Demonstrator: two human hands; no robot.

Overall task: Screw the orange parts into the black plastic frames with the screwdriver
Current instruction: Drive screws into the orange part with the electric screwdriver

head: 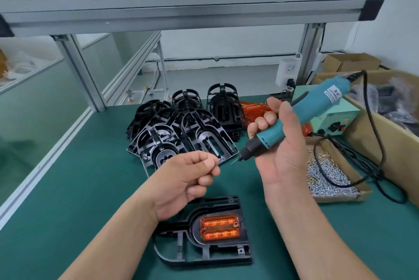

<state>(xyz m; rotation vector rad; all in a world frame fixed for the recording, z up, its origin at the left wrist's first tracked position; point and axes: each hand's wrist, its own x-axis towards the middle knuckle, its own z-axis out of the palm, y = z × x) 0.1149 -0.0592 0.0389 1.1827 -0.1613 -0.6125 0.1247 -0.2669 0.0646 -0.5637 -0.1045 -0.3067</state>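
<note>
1. Black plastic frame, nearest, flat on the green bench mat. A translucent orange ribbed part is seated in its recess with the screw holes facing up, apparently ready for fastening.
2. Left hand, above the frame: fingers curled, thumb pressed to forefinger as in a pinch. Whether a screw sits between them cannot be told.
3. Right hand, wrapped round a teal electric screwdriver. The bit is angled towards the left fingertips, probably for loading.
4. Shallow cardboard tray of loose silver screws, right, within reach. The screwdriver's black cable loops across it and could snag.
5. Stacked spare black frames, mid-left.
6. Heap of orange parts, far, partly hidden by the right hand.
7. Pale green power box, far right.
</note>
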